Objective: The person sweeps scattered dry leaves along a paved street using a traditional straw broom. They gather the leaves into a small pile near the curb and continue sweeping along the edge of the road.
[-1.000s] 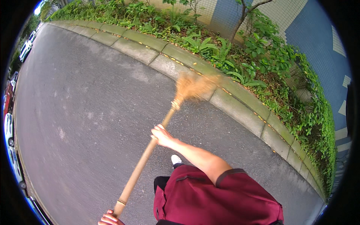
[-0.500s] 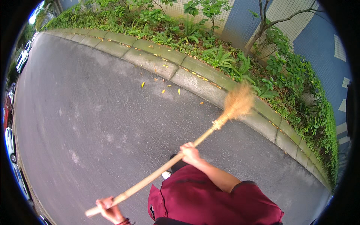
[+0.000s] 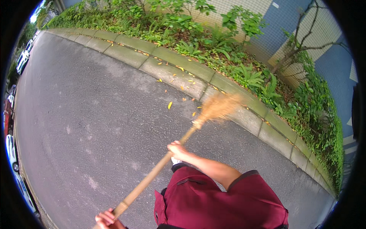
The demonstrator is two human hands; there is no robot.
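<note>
Soft even daylight, motion-blurred broom head, fisheye-bent edges.

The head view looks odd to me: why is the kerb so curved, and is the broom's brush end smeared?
In the head view the fisheye lens bends the kerb toward the dark round rim; the broom head is motion-blurred, while its handle, the right hand and left hand stay fairly sharp; daylight is soft, without hard shadows.

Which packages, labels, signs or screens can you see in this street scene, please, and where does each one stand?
None can be made out: no package, label, sign or screen.
Only a straw broom held in both hands, left hand and right hand, yellow leaves along the concrete curb, and parked cars at the left rim.
</note>
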